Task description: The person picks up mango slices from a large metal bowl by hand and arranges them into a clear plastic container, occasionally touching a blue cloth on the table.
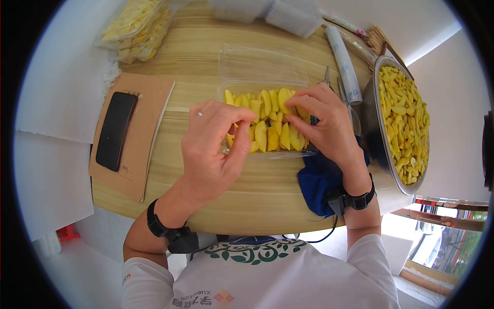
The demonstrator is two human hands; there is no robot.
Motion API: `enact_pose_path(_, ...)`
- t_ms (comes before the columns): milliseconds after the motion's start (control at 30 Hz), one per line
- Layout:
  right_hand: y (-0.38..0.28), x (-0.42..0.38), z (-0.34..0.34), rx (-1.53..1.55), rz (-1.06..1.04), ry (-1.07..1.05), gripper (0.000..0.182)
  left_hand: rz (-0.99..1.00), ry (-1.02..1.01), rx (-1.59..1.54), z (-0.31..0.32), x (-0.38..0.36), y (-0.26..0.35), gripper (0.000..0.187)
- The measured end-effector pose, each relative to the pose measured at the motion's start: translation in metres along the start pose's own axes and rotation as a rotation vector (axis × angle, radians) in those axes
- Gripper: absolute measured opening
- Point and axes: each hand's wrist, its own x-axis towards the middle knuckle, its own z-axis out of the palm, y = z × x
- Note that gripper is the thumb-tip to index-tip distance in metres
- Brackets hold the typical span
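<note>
A clear plastic box [242, 153] lies on the table with its lid [262, 64] folded back, and yellow fruit slices [261, 136] fill it in two rows. My left hand [213, 147] is over the box's left side, thumb and forefinger curled together in a pinch; whatever is between them is hidden. At the right side of the back row, my right hand [327, 121] has its thumb and fingertips closed around a yellow fruit slice [289, 104]. Both wrists wear black straps.
A big metal bowl [378, 67] of fruit slices stands at right, beside a plastic-wrap roll [343, 64], scissors [355, 121] and a blue cloth [314, 183]. At left, a phone [117, 131] rests on a brown notebook [136, 170]. Filled boxes [139, 31] and stacked containers [293, 15] are behind.
</note>
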Motion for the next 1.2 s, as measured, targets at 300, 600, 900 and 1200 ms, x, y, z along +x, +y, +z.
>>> enact_pose_path(300,-0.011,-0.001,-0.027,0.036,0.061,0.12,0.023,-0.047,0.044,-0.029,0.002,-0.001,0.0,0.018)
enact_pose_path(600,-0.013,-0.039,-0.107,-0.108,0.342,0.367,0.013,-0.172,0.038,-0.033,0.0,-0.004,-0.008,0.012)
enact_pose_path(900,0.059,-0.102,-0.17,-0.441,0.629,0.279,0.018,-0.294,0.073,-0.067,0.0,0.001,-0.015,0.015)
enact_pose_path(1200,0.084,-0.081,-0.157,-0.531,0.582,0.077,0.025,-0.27,0.065,-0.055,0.0,0.002,-0.022,0.011)
